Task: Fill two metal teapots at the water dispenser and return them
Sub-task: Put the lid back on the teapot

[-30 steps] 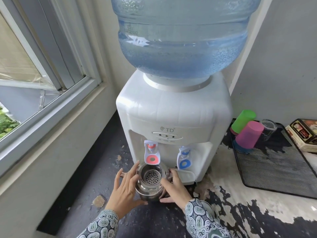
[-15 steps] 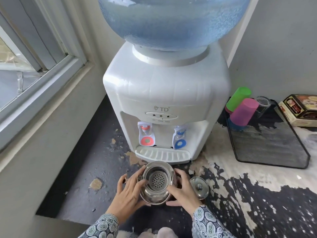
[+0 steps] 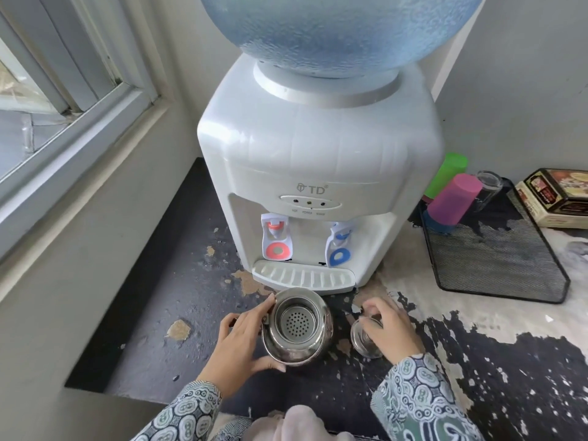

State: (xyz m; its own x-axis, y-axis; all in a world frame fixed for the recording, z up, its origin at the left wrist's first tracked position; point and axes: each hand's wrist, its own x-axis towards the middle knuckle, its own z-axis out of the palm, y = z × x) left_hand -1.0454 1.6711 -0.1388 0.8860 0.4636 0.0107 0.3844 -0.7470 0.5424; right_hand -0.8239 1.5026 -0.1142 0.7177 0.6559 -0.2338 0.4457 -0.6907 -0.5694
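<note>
A shiny metal teapot (image 3: 297, 329) stands lidless on the counter just in front of the drip tray (image 3: 304, 278) of the white water dispenser (image 3: 318, 160). A perforated strainer shows inside its mouth. My left hand (image 3: 240, 340) cups the pot's left side. To the right, my right hand (image 3: 389, 326) rests over the round metal lid (image 3: 361, 340), fingers curled on its knob. The red tap (image 3: 276, 240) and blue tap (image 3: 339, 246) are free. Only one teapot is in view.
A black mesh tray (image 3: 496, 268) at the right holds upturned green, pink and glass cups (image 3: 455, 198). A printed box (image 3: 556, 198) lies beyond it. The window sill and wall run along the left. The counter's dark coating is peeling.
The teapot came out from under the red tap and down onto the counter in front of the drip tray. My right hand left the pot and went to the lid.
</note>
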